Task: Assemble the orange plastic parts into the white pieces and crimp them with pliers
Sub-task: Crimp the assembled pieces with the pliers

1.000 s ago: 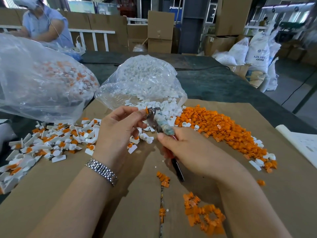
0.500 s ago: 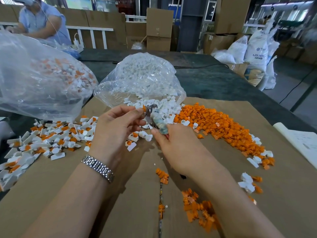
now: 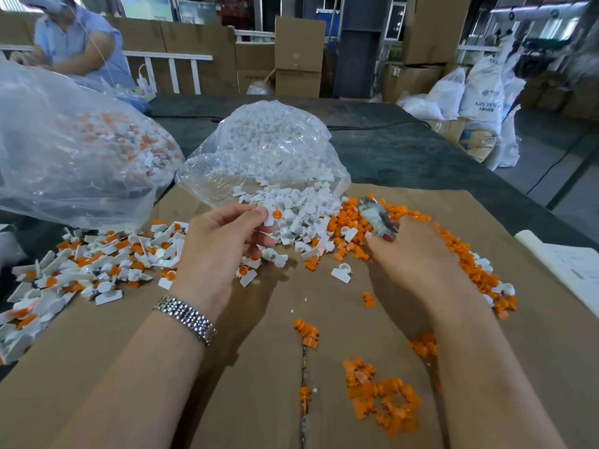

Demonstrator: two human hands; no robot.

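Head view, left hand pinches a white piece with orange insert, right hand grips pliers over orange parts.

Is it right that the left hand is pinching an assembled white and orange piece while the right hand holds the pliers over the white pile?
Not quite. In the head view the right hand holds the pliers over the orange pile, not the white one. The left hand does pinch a white and orange piece.

Stacked cardboard boxes, white sacks, white railing behind dark table.
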